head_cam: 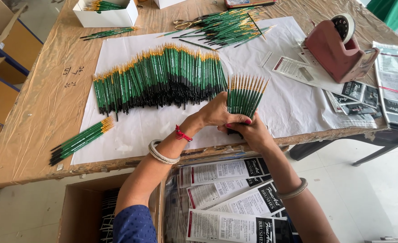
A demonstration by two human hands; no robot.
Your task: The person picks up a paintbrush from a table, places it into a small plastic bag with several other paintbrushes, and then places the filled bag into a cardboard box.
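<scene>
Both hands hold one small fan of brushes [245,95] upright, over the near edge of the table [37,112]. The left hand [214,112] closes around the lower part of the fan from the side, and the right hand [248,130] grips the black handle ends from below, fingers pressed together on them.

I judge the work is somewhere in the middle. One long row of brushes [158,81] lies sorted on the white paper [289,108], and printed packs [235,198] already lie in the box below the table. A loose heap [226,27] at the far side, a small bundle [79,140] at the left and some in a white box [104,13] are still not gathered.

The bottom of the fan is hidden inside the hands, so I cannot count the brushes. The box below is cut off by the frame edge, and the packs beside the tape dispenser [338,47] are only partly seen.
</scene>
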